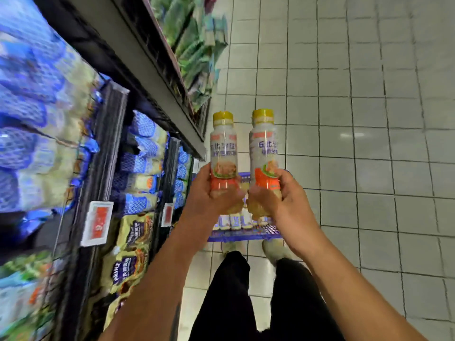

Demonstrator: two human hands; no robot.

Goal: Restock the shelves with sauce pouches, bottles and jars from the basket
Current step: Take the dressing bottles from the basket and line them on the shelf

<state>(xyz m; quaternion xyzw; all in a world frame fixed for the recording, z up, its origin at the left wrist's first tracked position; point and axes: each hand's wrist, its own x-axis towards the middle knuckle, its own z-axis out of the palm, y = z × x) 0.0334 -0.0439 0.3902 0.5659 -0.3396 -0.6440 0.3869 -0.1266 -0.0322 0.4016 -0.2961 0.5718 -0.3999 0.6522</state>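
My left hand (pixel 211 193) gripped 1 yellow-capped clear plastic sauce bottle (pixel 223 148), my right hand (pixel 278 195) its twin bottle (pixel 264 146). I held both upright above the blue plastic basket (pixel 243 235) at 6 o'clock, labels readable, probably for the grey metal shelves (pixel 157 77) at 9 o'clock.

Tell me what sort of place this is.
Most likely a supermarket aisle: shelves packed with packaged goods, price tags on the shelf edges, and a blue basket of stock on the tiled floor. The left hand and right hand each hold a yellow-capped bottle.
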